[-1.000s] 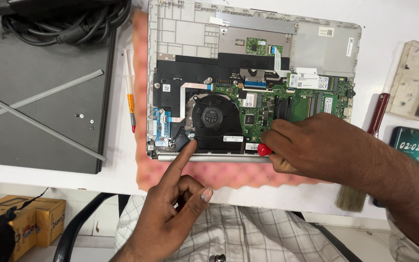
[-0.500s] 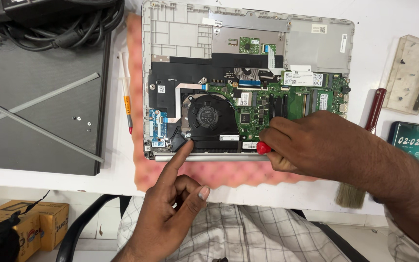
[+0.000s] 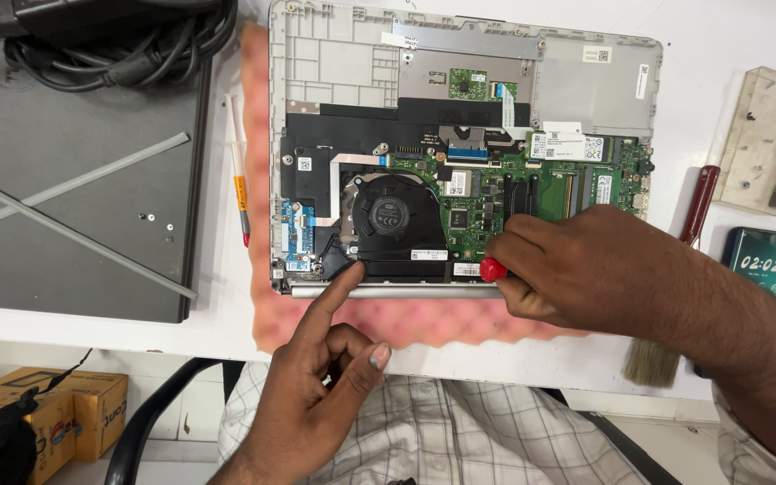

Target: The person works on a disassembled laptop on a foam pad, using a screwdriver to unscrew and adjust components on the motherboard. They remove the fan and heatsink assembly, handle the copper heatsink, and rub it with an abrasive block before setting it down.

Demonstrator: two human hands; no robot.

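1. So there's an opened laptop (image 3: 460, 153) lying bottom-up on a pink foam pad (image 3: 406, 319), on a white table (image 3: 226, 314). The laptop shell is basically a tray full of parts: black fan (image 3: 391, 216) low in the middle, green board (image 3: 541, 193) to its right, a small blue board (image 3: 298, 235) at the left edge, and bare grey bays along the far side.
2. Right hand (image 3: 599, 269) is curled shut around a screwdriver (image 3: 493, 269). Only the red end of it pokes out between the fingers, right at the near edge of the laptop, just below the green board. Can't see the tip at all.
3. Left hand (image 3: 321, 386) is mostly folded, with just the index finger stretched out. Its tip touches the near edge of the laptop by the fan's lower left corner. It's holding nothing.
4. Right of the laptop: a brush with a dark red handle (image 3: 689, 269) and a small green timer (image 3: 761, 259).
5. At the far right, a clear plastic box (image 3: 765, 139) sits on the table. It's scuffed, and I can't really tell what's in it beyond a dark speck or two.
6. Left side: a dark grey cover panel (image 3: 74, 180) lying flat, a bundle of black cable (image 3: 127, 45) on top of its far end, and a thin syringe-like tube (image 3: 240, 193) between the panel and the foam.
7. Under the table edge, bottom left, there's a cardboard box (image 3: 65, 409), shut as far as I can see.
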